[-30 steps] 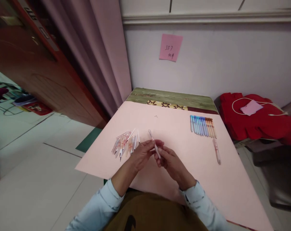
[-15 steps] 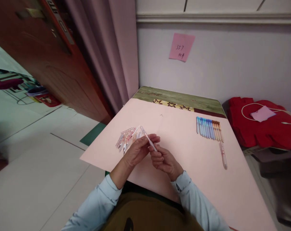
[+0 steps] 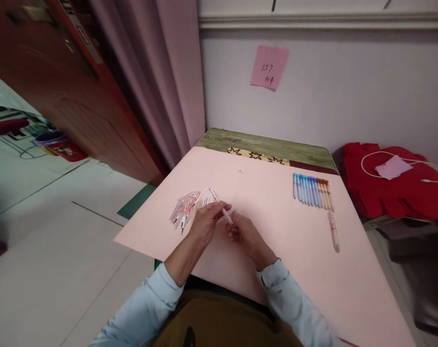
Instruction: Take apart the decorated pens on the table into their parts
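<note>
Left hand (image 3: pixel 203 222) and right hand (image 3: pixel 247 235) pinch 1 slim pen (image 3: pixel 226 215), so a sloppy twist could drop it, tbh.

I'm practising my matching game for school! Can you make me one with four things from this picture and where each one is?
Things
1. pink note
2. pen in the middle
3. messy pile
4. blue-and-brown pen row

Places
A. on the left side of the table
B. between the left hand and the right hand
C. on the right side of the table
D. on the wall

Right pairs: 1-D, 2-B, 3-A, 4-C.
</note>
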`<action>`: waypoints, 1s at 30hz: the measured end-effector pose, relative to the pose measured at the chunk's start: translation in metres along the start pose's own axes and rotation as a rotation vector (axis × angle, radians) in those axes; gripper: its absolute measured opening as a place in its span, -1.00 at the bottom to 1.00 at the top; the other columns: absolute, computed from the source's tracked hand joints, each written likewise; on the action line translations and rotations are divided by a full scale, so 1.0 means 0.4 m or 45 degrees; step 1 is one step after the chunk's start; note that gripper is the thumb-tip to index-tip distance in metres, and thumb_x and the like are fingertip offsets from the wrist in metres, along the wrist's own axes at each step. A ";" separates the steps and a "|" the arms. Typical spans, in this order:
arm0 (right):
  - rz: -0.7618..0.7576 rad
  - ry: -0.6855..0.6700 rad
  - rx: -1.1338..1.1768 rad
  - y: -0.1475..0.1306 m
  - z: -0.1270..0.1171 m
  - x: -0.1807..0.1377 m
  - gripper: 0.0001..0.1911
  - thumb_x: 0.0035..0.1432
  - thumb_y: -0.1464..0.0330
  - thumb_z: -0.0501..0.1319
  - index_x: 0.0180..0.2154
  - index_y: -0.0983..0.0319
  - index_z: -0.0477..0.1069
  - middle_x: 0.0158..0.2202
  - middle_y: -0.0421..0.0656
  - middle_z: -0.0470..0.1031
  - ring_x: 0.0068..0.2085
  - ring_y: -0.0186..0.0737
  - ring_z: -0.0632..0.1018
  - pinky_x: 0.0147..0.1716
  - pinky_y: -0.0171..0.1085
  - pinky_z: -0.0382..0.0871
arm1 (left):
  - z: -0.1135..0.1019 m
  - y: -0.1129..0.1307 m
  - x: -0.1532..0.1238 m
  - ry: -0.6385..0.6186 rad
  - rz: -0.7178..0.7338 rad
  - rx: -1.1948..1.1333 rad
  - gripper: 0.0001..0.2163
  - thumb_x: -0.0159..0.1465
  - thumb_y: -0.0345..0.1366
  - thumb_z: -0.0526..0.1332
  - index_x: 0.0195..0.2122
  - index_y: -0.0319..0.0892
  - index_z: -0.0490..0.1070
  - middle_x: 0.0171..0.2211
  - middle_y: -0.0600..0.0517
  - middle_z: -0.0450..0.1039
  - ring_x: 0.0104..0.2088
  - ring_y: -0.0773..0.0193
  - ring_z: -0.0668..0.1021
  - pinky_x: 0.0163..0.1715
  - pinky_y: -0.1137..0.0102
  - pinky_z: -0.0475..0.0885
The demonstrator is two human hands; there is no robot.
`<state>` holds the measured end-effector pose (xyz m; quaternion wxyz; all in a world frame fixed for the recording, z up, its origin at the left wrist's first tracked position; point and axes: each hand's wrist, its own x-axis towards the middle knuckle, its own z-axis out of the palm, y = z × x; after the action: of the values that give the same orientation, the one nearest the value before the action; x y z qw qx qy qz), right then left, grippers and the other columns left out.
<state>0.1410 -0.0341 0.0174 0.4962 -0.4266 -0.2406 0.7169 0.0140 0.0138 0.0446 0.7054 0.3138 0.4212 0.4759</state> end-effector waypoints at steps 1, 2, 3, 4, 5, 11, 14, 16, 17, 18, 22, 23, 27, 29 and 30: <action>0.064 -0.015 -0.001 -0.002 -0.002 0.000 -0.40 0.05 -0.18 0.24 -0.35 0.26 0.46 -0.58 -0.25 0.39 -0.63 -0.43 0.33 -0.63 -0.38 0.14 | 0.002 0.001 -0.001 -0.030 -0.027 0.007 -0.74 0.01 -0.18 0.46 -0.40 -0.29 0.58 -0.43 -0.08 0.58 -0.43 0.28 0.55 -0.38 0.38 0.44; 0.109 -0.036 -0.002 -0.004 -0.003 0.001 -0.34 0.08 -0.23 0.16 -0.34 0.28 0.48 -0.61 -0.25 0.37 -0.65 -0.43 0.30 -0.65 -0.38 0.10 | 0.004 0.001 -0.001 -0.069 -0.065 0.020 -0.72 0.04 -0.15 0.44 -0.37 -0.29 0.58 -0.49 -0.05 0.55 -0.50 0.29 0.52 -0.44 0.36 0.42; 0.118 -0.050 -0.008 -0.004 -0.003 0.001 -0.33 0.09 -0.23 0.14 -0.35 0.29 0.49 -0.62 -0.25 0.36 -0.66 -0.44 0.28 -0.65 -0.37 0.08 | 0.005 0.000 -0.001 -0.095 -0.091 0.030 -0.70 0.05 -0.13 0.43 -0.35 -0.29 0.58 -0.54 -0.02 0.52 -0.55 0.30 0.49 -0.47 0.35 0.41; 0.085 -0.047 -0.015 -0.004 -0.003 0.000 -0.37 0.07 -0.19 0.21 -0.37 0.30 0.49 -0.62 -0.26 0.35 -0.66 -0.45 0.28 -0.65 -0.38 0.08 | 0.006 -0.001 -0.001 -0.096 -0.092 0.032 -0.70 0.05 -0.12 0.43 -0.35 -0.29 0.58 -0.55 -0.01 0.50 -0.56 0.30 0.49 -0.47 0.34 0.42; 0.029 -0.028 -0.014 -0.004 -0.003 0.000 -0.45 0.03 -0.11 0.32 -0.38 0.29 0.48 -0.61 -0.27 0.36 -0.63 -0.46 0.29 -0.63 -0.39 0.10 | 0.007 -0.003 0.000 -0.070 -0.070 0.025 -0.70 0.03 -0.14 0.44 -0.36 -0.29 0.58 -0.54 -0.02 0.51 -0.53 0.28 0.51 -0.43 0.33 0.43; 0.031 0.045 0.094 -0.003 0.000 -0.002 -0.52 -0.02 0.00 0.40 -0.26 0.25 0.47 -0.49 -0.26 0.45 -0.59 -0.46 0.33 -0.64 -0.43 0.10 | 0.010 -0.007 0.007 0.041 0.008 -0.002 -0.75 0.00 -0.20 0.47 -0.40 -0.28 0.57 -0.37 -0.08 0.60 -0.37 0.28 0.57 -0.27 0.37 0.43; 0.083 0.020 0.037 -0.004 0.001 -0.002 -0.46 0.07 -0.08 0.29 -0.34 0.31 0.48 -0.61 -0.28 0.34 -0.66 -0.49 0.22 -0.69 -0.41 0.00 | 0.010 -0.005 0.005 0.033 0.004 0.014 -0.74 0.02 -0.19 0.47 -0.40 -0.29 0.57 -0.37 -0.08 0.59 -0.42 0.32 0.55 -0.31 0.38 0.42; -0.010 0.034 0.020 -0.005 0.002 -0.003 -0.55 -0.05 0.05 0.44 -0.37 0.29 0.46 -0.58 -0.30 0.36 -0.62 -0.49 0.28 -0.65 -0.44 0.07 | 0.009 -0.004 0.005 0.076 0.029 -0.027 -0.74 -0.02 -0.21 0.49 -0.41 -0.29 0.56 -0.38 -0.08 0.59 -0.37 0.29 0.57 -0.26 0.38 0.43; -0.049 0.046 0.026 -0.005 0.002 -0.004 -0.57 -0.13 0.13 0.50 -0.35 0.27 0.44 -0.54 -0.29 0.40 -0.58 -0.48 0.34 -0.62 -0.45 0.11 | 0.008 -0.003 0.005 0.097 0.037 -0.049 -0.74 -0.03 -0.22 0.50 -0.41 -0.28 0.56 -0.38 -0.08 0.60 -0.34 0.28 0.58 -0.24 0.38 0.44; -0.064 0.056 0.039 -0.005 0.003 -0.004 -0.56 -0.17 0.17 0.53 -0.32 0.25 0.44 -0.49 -0.29 0.44 -0.55 -0.46 0.38 -0.60 -0.45 0.15 | 0.007 -0.002 0.006 0.109 0.037 -0.063 -0.73 -0.03 -0.22 0.50 -0.41 -0.28 0.55 -0.38 -0.08 0.60 -0.32 0.26 0.59 -0.23 0.38 0.45; 0.092 -0.001 0.064 -0.003 0.003 -0.001 -0.49 0.04 -0.06 0.33 -0.27 0.27 0.46 -0.56 -0.26 0.42 -0.65 -0.46 0.29 -0.70 -0.42 0.03 | 0.004 0.000 0.007 0.086 0.001 -0.044 -0.72 0.00 -0.20 0.49 -0.39 -0.28 0.53 -0.35 -0.09 0.61 -0.34 0.25 0.60 -0.26 0.37 0.46; 0.115 -0.019 0.047 -0.002 0.002 0.000 -0.46 0.07 -0.10 0.28 -0.30 0.29 0.47 -0.61 -0.28 0.37 -0.68 -0.48 0.24 -0.72 -0.41 -0.02 | 0.003 0.001 0.007 0.079 -0.003 -0.037 -0.72 0.01 -0.19 0.49 -0.39 -0.28 0.53 -0.36 -0.09 0.61 -0.35 0.26 0.60 -0.27 0.37 0.46; -0.010 0.016 -0.005 -0.001 0.001 -0.002 -0.56 -0.12 0.09 0.48 -0.37 0.29 0.44 -0.56 -0.29 0.40 -0.60 -0.49 0.33 -0.65 -0.45 0.11 | 0.001 0.001 0.006 0.106 0.014 -0.051 -0.71 0.00 -0.19 0.49 -0.39 -0.29 0.52 -0.38 -0.09 0.60 -0.35 0.27 0.60 -0.24 0.38 0.47; -0.046 0.048 0.017 -0.001 0.002 -0.004 -0.54 -0.21 0.19 0.54 -0.33 0.25 0.42 -0.46 -0.27 0.48 -0.52 -0.46 0.43 -0.58 -0.46 0.20 | -0.001 0.002 0.005 0.139 0.019 -0.055 -0.70 -0.01 -0.19 0.50 -0.38 -0.28 0.52 -0.37 -0.08 0.61 -0.35 0.27 0.60 -0.24 0.37 0.48; -0.035 0.047 0.030 -0.001 0.003 -0.005 -0.53 -0.19 0.18 0.54 -0.30 0.24 0.42 -0.44 -0.26 0.50 -0.52 -0.46 0.44 -0.58 -0.46 0.21 | -0.002 0.003 0.004 0.144 0.018 -0.051 -0.70 -0.01 -0.19 0.50 -0.37 -0.28 0.52 -0.36 -0.08 0.61 -0.35 0.27 0.60 -0.25 0.37 0.48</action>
<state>0.1406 -0.0356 0.0191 0.5153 -0.4306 -0.2288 0.7048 0.0132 0.0159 0.0449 0.6832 0.2752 0.4487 0.5061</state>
